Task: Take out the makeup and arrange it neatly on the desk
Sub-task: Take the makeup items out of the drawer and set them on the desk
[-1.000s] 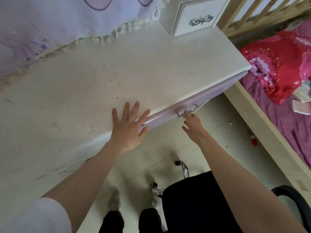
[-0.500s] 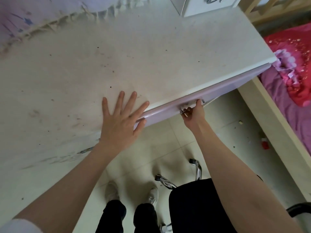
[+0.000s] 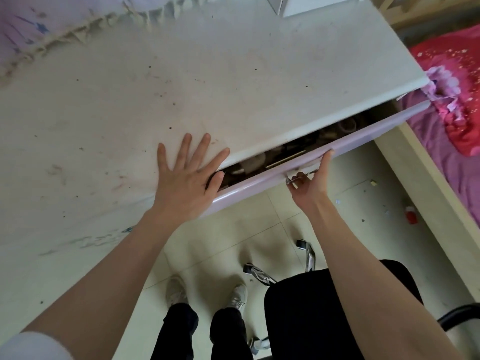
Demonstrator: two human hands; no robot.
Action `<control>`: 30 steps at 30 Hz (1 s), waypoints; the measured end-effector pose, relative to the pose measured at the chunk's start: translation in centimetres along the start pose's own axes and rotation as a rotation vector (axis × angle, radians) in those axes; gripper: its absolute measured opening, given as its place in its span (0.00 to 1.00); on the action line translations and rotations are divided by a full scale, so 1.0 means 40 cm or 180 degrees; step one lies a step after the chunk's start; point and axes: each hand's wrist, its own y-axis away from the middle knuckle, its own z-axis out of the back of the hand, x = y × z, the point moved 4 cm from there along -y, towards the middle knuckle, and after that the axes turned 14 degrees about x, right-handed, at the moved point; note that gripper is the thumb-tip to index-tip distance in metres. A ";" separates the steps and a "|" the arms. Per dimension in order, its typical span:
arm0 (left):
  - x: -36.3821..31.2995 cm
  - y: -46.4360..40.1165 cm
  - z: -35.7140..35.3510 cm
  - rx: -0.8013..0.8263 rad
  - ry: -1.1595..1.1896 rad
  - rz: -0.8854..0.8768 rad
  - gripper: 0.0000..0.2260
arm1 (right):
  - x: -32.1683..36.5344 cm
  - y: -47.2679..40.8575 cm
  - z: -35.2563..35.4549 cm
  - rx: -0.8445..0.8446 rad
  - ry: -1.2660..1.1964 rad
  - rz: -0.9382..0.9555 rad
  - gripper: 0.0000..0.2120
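Since half a second ago the drawer [image 3: 324, 154] has slid out from under the desk [image 3: 233, 74], opening a dark gap where its lilac front was flush with the desk edge before. The right hand [image 3: 309, 183] has its fingers curled round the metal handle [image 3: 301, 176] on the drawer front, thumb up against the front's top edge; the left hand [image 3: 187, 178] lies flat on the desktop just left of the drawer, fingers spread, thumb hanging over the gap. Inside the drawer, in shadow, lie the makeup items [image 3: 259, 162]: brownish rounded shapes and a thin gold-coloured bar, too dim to name singly, most of them hidden by the overhanging desk edge. The desktop is white, scuffed and speckled. Behind the drawer, at the desk's far edge, stands a small white cabinet [image 3: 311, 6]. Below the drawer a black chair [image 3: 311, 307] stands on the tiled floor beside the person's shoes [image 3: 233, 297]. Right of the drawer a bed carries a pink and red quilt [image 3: 454, 87]
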 end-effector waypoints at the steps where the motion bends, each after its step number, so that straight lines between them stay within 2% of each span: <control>1: 0.001 -0.002 -0.001 0.0016 0.0011 0.0002 0.23 | -0.003 0.008 0.013 0.0002 -0.0021 0.0001 0.41; 4: 0.007 -0.007 -0.009 0.0115 0.0061 -0.0023 0.21 | -0.011 0.030 0.052 -0.0043 -0.0065 0.0025 0.41; 10: 0.011 -0.013 -0.013 0.0176 0.0049 -0.0034 0.19 | -0.021 0.055 0.116 -0.0297 -0.0135 0.0044 0.32; 24: 0.007 -0.010 -0.005 0.0283 -0.0035 -0.0019 0.21 | -0.035 0.088 0.162 -0.0365 -0.0203 0.0111 0.31; 27: 0.006 -0.009 -0.004 0.0315 -0.0014 -0.0020 0.22 | -0.036 0.092 0.169 -0.0316 -0.0209 0.0100 0.36; 30: 0.007 -0.010 -0.005 0.0337 -0.0011 -0.0019 0.22 | -0.051 0.092 0.164 -0.0280 -0.0204 0.0123 0.33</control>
